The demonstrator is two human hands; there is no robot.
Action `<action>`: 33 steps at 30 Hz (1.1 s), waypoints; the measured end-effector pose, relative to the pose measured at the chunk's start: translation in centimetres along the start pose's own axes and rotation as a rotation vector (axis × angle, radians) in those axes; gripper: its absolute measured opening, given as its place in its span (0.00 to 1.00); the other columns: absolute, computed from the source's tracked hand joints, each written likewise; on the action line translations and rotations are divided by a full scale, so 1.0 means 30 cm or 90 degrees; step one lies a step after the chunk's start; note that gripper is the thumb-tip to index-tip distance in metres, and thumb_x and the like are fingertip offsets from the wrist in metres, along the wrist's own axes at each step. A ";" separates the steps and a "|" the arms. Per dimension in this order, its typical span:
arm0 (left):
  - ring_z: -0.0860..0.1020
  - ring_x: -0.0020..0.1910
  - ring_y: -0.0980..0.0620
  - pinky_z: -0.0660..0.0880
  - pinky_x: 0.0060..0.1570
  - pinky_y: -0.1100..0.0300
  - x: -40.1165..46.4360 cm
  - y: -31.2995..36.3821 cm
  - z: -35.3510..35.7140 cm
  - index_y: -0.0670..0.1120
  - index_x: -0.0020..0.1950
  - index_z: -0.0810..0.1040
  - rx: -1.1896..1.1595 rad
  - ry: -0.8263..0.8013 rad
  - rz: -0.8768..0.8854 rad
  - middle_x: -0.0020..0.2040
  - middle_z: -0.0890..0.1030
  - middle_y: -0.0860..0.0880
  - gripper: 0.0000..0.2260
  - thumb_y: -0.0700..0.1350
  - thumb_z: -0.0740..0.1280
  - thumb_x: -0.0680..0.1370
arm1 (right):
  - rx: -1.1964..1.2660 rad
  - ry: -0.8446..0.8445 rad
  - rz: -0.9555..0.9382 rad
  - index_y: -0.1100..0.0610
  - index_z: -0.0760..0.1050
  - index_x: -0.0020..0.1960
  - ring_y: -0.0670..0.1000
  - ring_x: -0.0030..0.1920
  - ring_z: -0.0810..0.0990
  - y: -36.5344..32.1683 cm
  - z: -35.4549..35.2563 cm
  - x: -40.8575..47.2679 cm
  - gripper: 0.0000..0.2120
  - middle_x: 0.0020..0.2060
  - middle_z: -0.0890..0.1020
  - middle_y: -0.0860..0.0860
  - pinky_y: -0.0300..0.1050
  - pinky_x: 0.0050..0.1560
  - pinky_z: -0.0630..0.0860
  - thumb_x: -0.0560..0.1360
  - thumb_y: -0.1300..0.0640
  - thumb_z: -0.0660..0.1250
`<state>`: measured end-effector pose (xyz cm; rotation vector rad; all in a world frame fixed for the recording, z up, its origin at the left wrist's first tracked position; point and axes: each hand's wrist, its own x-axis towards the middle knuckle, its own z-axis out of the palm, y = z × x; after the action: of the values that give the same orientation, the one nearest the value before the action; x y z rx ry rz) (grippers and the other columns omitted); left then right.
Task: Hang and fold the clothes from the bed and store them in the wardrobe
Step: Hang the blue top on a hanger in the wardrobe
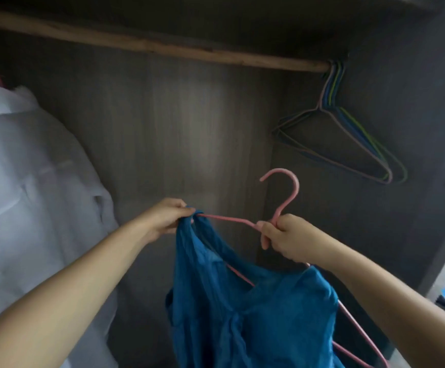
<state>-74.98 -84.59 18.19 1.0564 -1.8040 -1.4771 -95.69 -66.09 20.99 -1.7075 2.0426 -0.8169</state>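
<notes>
Inside the wardrobe point(189, 123), both hands hold a pink hanger point(282, 205), unlabelled teal garment point(255, 301).

I see two bare forearms coming up from the bottom edge, no sleeve reaching either wrist. My left hand point(163, 217) carries no ring, watch or band that I can make out, and my right hand point(282, 237) is just as plain. Fingernails look short and unpainted, though blur hides detail.
</notes>
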 end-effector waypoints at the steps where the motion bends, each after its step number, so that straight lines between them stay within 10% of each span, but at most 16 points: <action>1: 0.74 0.27 0.58 0.71 0.27 0.67 0.004 -0.015 0.008 0.46 0.38 0.72 0.032 0.034 0.013 0.31 0.77 0.50 0.10 0.40 0.65 0.79 | 0.015 -0.049 0.005 0.55 0.76 0.33 0.45 0.18 0.67 -0.018 0.000 0.009 0.22 0.18 0.70 0.45 0.36 0.21 0.65 0.81 0.48 0.57; 7: 0.73 0.40 0.53 0.71 0.37 0.64 0.036 -0.050 0.024 0.43 0.55 0.71 0.198 0.192 0.190 0.44 0.73 0.47 0.07 0.37 0.65 0.78 | 0.040 -0.109 -0.015 0.59 0.74 0.39 0.45 0.18 0.65 -0.138 -0.063 0.097 0.19 0.19 0.68 0.45 0.36 0.20 0.64 0.82 0.51 0.56; 12: 0.74 0.60 0.48 0.69 0.63 0.57 -0.030 -0.025 0.091 0.43 0.70 0.69 0.390 0.082 0.366 0.61 0.71 0.47 0.21 0.44 0.67 0.78 | 0.154 -0.107 0.001 0.60 0.73 0.40 0.44 0.17 0.63 -0.185 -0.065 0.158 0.18 0.19 0.68 0.45 0.35 0.19 0.61 0.83 0.52 0.55; 16: 0.70 0.62 0.59 0.62 0.62 0.70 -0.178 0.038 0.208 0.46 0.66 0.72 0.387 0.161 0.553 0.62 0.72 0.52 0.20 0.55 0.63 0.78 | 0.302 -0.089 0.064 0.58 0.71 0.41 0.43 0.17 0.62 -0.211 -0.038 0.201 0.16 0.21 0.68 0.46 0.33 0.17 0.59 0.83 0.53 0.54; 26: 0.77 0.41 0.59 0.74 0.42 0.67 -0.316 0.110 0.366 0.50 0.46 0.78 0.073 -0.277 0.357 0.40 0.78 0.54 0.04 0.46 0.65 0.79 | 0.157 -0.025 0.024 0.57 0.74 0.43 0.44 0.21 0.67 -0.221 -0.036 0.234 0.15 0.24 0.70 0.47 0.37 0.24 0.64 0.83 0.54 0.54; 33: 0.75 0.44 0.60 0.73 0.49 0.61 -0.239 0.075 0.249 0.49 0.44 0.77 0.073 -0.102 0.317 0.41 0.77 0.56 0.04 0.46 0.65 0.79 | 0.209 -0.056 0.005 0.59 0.75 0.45 0.42 0.20 0.69 -0.283 -0.031 0.219 0.11 0.26 0.72 0.48 0.33 0.19 0.64 0.82 0.58 0.57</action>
<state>-77.87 -74.43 19.07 0.4891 -2.0922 -1.1881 -91.10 -73.20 27.68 -1.5225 1.7433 -0.9935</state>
